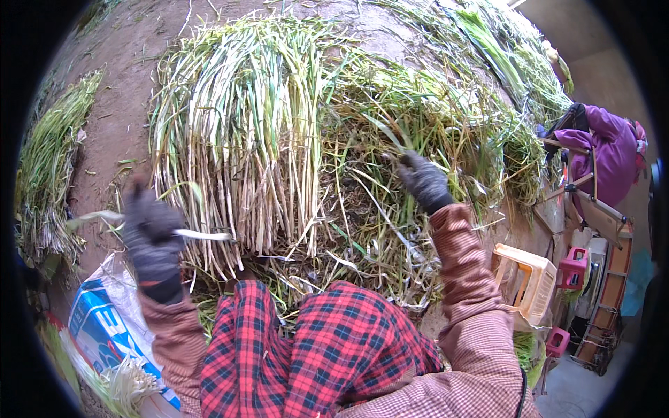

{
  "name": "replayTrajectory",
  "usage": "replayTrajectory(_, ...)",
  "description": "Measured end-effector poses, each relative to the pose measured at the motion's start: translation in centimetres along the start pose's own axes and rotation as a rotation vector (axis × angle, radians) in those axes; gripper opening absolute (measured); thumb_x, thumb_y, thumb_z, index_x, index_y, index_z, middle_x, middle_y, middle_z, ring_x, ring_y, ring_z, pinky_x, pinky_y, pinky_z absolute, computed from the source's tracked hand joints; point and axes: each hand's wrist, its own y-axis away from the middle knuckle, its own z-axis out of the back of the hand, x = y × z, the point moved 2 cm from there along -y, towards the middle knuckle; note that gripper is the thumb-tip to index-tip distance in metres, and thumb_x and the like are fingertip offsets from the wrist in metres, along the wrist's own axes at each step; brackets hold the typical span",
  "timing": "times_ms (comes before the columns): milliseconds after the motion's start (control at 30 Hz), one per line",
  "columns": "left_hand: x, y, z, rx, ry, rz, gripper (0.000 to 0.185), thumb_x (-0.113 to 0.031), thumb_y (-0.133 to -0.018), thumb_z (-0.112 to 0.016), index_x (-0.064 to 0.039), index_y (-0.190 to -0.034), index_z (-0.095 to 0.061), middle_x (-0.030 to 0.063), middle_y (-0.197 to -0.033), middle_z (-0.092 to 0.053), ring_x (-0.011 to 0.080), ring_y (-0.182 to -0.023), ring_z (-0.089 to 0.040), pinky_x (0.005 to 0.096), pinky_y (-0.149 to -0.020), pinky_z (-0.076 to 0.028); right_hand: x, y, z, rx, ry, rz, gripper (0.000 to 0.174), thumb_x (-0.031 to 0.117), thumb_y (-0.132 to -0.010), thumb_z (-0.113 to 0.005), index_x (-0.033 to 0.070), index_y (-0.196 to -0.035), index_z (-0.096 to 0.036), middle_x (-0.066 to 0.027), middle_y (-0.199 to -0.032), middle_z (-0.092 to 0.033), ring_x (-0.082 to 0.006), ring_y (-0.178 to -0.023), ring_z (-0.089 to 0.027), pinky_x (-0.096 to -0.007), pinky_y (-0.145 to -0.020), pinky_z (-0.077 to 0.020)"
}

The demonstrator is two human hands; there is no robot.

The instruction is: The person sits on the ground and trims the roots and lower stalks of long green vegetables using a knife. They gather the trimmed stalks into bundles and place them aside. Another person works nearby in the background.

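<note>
My left hand [152,232], in a dark knit glove, is closed around a pale plant stalk [205,235]. The stalk's white end sticks out to the right, and a blurred leaf trails to the left. My right hand [424,182], gloved in grey, pinches a few green leaves [385,131] above a loose heap of leafy greens [449,115]. Between my hands lies a wide row of long-stemmed stalks [245,141], possibly green garlic. Their pale stems point towards me, and their green tops lie away from me.
A printed white and blue woven sack [107,318] lies at my left, with pale stalks [128,384] on it. Another bundle [57,162] lies far left. At right are an orange plastic crate [525,285], pink stools [573,267], a folding chair [590,188] and a person in purple [601,146].
</note>
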Motion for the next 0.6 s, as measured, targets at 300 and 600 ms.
replayTrajectory(300, 13.0, 3.2, -1.8, -0.286, -0.133, 0.542, 0.02, -0.025, -0.09, -0.044, -0.008, -0.093, -0.053, -0.0047, -0.054, -0.041, 0.0051, -0.034, -0.029, 0.022, -0.033, -0.025, 9.8, -3.2, -13.8, 0.356, 0.068, -0.096, 0.049, 0.046, -0.08, -0.045, 0.005, -0.105, -0.053, -0.0191, -0.104, -0.057, -0.0333, -0.098, -0.053, -0.0395, -0.085, -0.0401)
replayTrajectory(600, 13.4, 3.5, -0.6, -0.36, -0.1, 0.593, 0.02, -0.027, -0.089, -0.044, -0.009, -0.093, -0.052, -0.0046, -0.052, -0.036, 0.0064, -0.033, -0.026, 0.0238, -0.034, -0.023, 3.8, -1.7, -10.7, 0.2, -0.739, -0.098, 0.026, 0.026, -0.078, -0.057, 0.0, -0.085, -0.059, -0.0071, -0.069, -0.057, -0.0151, -0.063, -0.052, -0.0281, -0.062, -0.0429)
